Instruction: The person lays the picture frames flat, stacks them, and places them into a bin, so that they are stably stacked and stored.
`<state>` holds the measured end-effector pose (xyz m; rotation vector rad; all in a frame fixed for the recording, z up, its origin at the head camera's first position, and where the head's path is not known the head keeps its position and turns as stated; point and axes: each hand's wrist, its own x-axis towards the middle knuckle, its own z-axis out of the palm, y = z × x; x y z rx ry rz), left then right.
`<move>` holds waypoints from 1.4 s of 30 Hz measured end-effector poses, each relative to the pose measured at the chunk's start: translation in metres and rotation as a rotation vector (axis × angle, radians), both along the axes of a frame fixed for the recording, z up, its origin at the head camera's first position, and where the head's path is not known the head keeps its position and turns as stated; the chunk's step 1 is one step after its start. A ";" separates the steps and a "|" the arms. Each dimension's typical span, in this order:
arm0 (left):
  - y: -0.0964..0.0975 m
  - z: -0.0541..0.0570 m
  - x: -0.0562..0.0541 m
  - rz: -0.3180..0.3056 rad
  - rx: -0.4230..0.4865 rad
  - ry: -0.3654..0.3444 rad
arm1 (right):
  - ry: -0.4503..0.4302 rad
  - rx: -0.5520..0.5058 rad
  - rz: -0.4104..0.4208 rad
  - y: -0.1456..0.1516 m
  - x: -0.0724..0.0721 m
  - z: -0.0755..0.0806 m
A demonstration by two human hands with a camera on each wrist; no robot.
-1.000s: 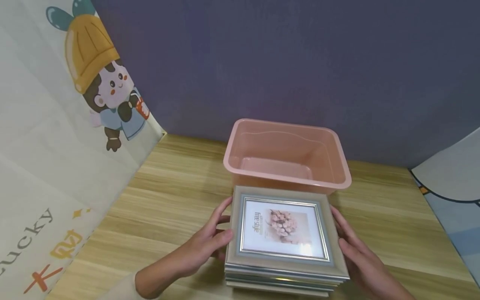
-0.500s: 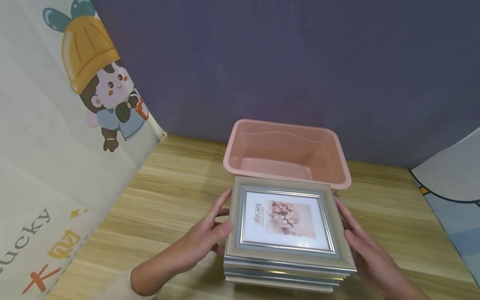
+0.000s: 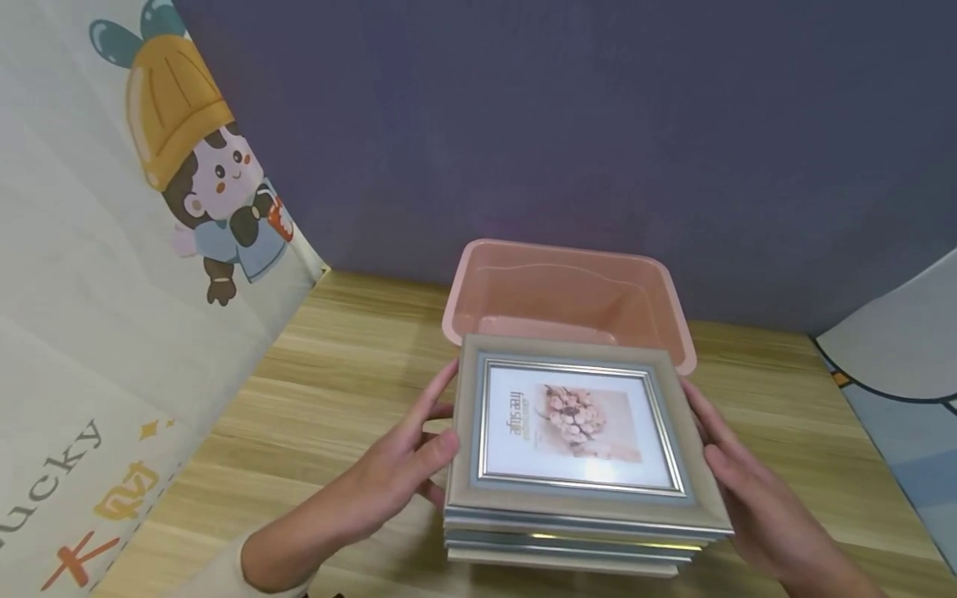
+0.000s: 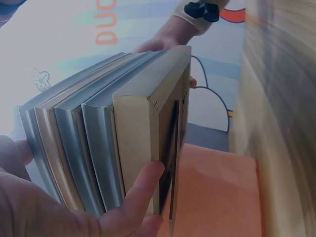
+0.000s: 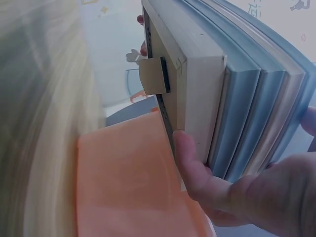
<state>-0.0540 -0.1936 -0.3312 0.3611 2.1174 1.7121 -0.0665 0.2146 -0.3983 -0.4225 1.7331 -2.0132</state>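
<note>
Between both hands is a stack of several picture frames (image 3: 576, 432), held off the table. The top one has a beige border, a grey-blue inner edge and a flower picture. My left hand (image 3: 396, 465) grips the stack's left side, thumb at the upper edge; in the left wrist view its fingers (image 4: 143, 190) curl under the lowest frame. On the opposite side, my right hand (image 3: 763, 490) grips the stack, and the right wrist view shows a finger (image 5: 190, 158) under its bottom edge. The stack's far edge covers the near rim of a pink plastic bin (image 3: 568, 257).
The bin stands on a wood-grain table (image 3: 359, 365) against a dark blue back wall (image 3: 523, 124). A white printed sheet (image 3: 82, 249) with a cartoon figure lines the left side. Another printed panel (image 3: 897, 374) borders the right.
Both hands have raised the stack toward the head camera and shifted it slightly forward. It now overlaps the bin's near rim. The bin has stayed in place.
</note>
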 end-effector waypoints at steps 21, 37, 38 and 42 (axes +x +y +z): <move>-0.015 0.026 0.004 -0.036 0.011 0.072 | 0.074 -0.108 0.086 -0.016 0.012 0.041; -0.016 0.041 -0.017 -0.071 0.011 0.083 | 0.238 -0.072 0.052 -0.024 0.003 0.060; -0.015 0.041 -0.020 -0.071 0.010 0.079 | 0.235 -0.055 0.034 -0.025 0.002 0.061; -0.012 0.043 -0.032 -0.082 0.044 0.092 | 0.243 -0.015 -0.037 -0.023 -0.006 0.061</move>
